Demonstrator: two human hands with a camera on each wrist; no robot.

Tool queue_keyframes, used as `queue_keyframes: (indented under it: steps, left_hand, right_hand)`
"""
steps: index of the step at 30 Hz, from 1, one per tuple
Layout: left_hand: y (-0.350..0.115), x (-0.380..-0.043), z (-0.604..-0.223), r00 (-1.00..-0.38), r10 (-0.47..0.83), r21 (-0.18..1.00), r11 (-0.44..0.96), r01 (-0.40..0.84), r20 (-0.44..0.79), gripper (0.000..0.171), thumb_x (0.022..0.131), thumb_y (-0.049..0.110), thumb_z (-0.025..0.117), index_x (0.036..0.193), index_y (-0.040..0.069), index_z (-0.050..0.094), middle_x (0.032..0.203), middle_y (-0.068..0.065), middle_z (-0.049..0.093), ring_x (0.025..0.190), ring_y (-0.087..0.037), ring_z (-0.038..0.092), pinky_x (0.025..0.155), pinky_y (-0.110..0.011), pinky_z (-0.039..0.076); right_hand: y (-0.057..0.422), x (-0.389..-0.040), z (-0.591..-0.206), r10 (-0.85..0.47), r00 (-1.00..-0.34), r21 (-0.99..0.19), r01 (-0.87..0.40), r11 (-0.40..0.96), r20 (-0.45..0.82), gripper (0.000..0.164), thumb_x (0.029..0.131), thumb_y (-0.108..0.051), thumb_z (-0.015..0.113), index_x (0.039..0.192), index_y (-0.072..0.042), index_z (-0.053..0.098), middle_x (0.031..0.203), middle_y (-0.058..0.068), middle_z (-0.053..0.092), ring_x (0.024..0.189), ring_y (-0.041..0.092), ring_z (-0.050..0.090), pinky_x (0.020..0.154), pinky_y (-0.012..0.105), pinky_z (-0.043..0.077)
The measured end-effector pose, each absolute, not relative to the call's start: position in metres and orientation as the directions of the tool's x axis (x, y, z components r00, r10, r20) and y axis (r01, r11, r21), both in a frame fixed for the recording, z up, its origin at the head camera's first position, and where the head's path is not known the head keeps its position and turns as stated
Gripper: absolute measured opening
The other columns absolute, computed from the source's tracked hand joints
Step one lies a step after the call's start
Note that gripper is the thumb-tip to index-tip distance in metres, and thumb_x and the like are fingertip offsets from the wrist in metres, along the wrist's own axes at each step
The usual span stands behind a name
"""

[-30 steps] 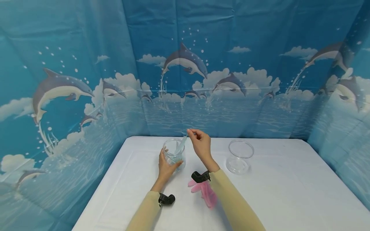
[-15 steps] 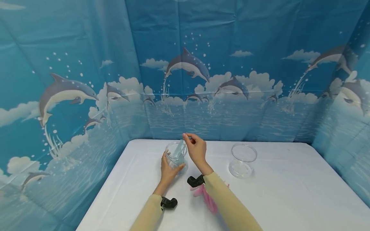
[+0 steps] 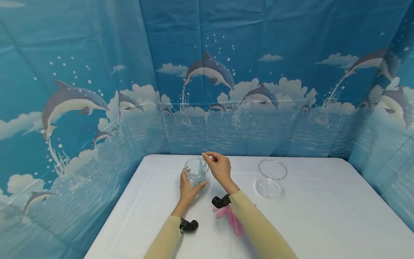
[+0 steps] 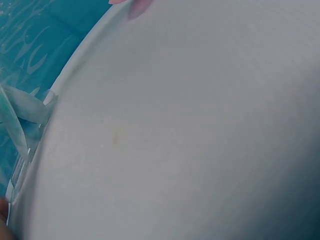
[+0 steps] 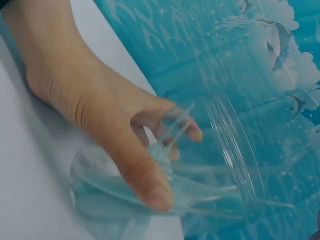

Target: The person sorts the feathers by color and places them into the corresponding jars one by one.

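My left hand [image 3: 187, 189] grips a clear jar [image 3: 195, 182] round its side, thumb toward me. Pale teal, translucent feather-like pieces [image 3: 201, 173] with thin stems stand inside it. Seen from the right wrist, the left hand [image 5: 95, 105] wraps the jar, and some stems [image 5: 270, 202] reach past the rim. My right hand [image 3: 221, 169] is at the far right of the rim, thumb and forefinger pinching the thin end of one teal piece. The left wrist view catches a few teal blades [image 4: 31, 109] at its left edge.
A second clear jar [image 3: 269, 189] with a wide rim stands to the right on the white tabletop [image 3: 323, 205]. A pink, many-lobed soft thing [image 3: 233, 220] lies partly under my right forearm. A dolphin-print curtain [image 3: 207, 133] rises behind the table.
My right hand has come down and left toward the jar's rim, and the teal piece sits lower in the jar. The left hand keeps its hold on the jar.
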State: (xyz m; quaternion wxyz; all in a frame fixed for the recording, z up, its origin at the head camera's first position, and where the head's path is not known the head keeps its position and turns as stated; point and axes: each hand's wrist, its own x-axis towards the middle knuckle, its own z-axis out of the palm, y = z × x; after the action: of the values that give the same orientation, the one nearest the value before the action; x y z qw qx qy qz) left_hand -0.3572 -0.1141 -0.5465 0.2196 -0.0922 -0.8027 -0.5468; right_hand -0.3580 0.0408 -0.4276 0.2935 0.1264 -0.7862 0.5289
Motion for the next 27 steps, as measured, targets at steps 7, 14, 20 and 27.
queue_keyframes:
  steps: [7, 14, 20, 27]
  left_hand:
    - [-0.117, -0.353, -0.545, -0.878, -0.071, 0.822, 0.394, 0.411, 0.473, 0.103, 0.074, 0.033, 0.082, 0.15, 0.015, 0.015, 0.143, -0.016, 0.031, 0.131, -0.037, 0.029, 0.102, -0.059, 0.023]
    - [-0.118, -0.355, -0.539, -0.885, -0.056, 0.83, 0.378, 0.41, 0.463, 0.102, 0.075, 0.034, 0.081, 0.151, 0.02, 0.013, 0.146, -0.016, 0.028, 0.133, -0.036, 0.025, 0.103, -0.059, 0.02]
    - [-0.118, -0.356, -0.537, -0.886, -0.066, 0.835, 0.372, 0.404, 0.458, 0.103, 0.075, 0.032, 0.082, 0.151, 0.019, 0.013, 0.147, -0.016, 0.026, 0.134, -0.036, 0.025, 0.104, -0.058, 0.02]
    - [-0.114, -0.357, -0.541, -0.897, -0.062, 0.848, 0.358, 0.39, 0.438, 0.104, 0.074, 0.034, 0.082, 0.151, 0.02, 0.013, 0.147, -0.017, 0.026, 0.135, -0.035, 0.024, 0.104, -0.058, 0.02]
  right_hand:
    - [0.083, -0.352, -0.418, 0.148, -0.74, -0.731, -0.575, 0.368, 0.657, 0.03, 0.092, -0.034, 0.064, 0.098, -0.007, 0.075, 0.053, 0.003, 0.05, 0.042, 0.013, 0.037, 0.043, 0.03, 0.031]
    - [0.15, -0.334, -0.386, 0.268, -0.614, -0.667, -0.64, 0.381, 0.742, 0.021, 0.093, -0.017, 0.063, 0.093, 0.002, 0.073, 0.052, 0.004, 0.045, 0.044, 0.012, 0.034, 0.044, 0.025, 0.028]
    - [0.203, -0.315, -0.373, 0.329, -0.545, -0.636, -0.626, 0.452, 0.771, 0.014, 0.09, -0.005, 0.064, 0.096, 0.006, 0.071, 0.054, 0.01, 0.049, 0.046, 0.008, 0.036, 0.046, 0.022, 0.027]
    - [0.263, -0.316, -0.415, 0.258, -0.701, -0.701, -0.465, 0.541, 0.665, 0.052, 0.086, -0.021, 0.072, 0.132, -0.006, 0.054, 0.102, 0.014, 0.058, 0.09, 0.02, 0.053, 0.074, 0.029, 0.04]
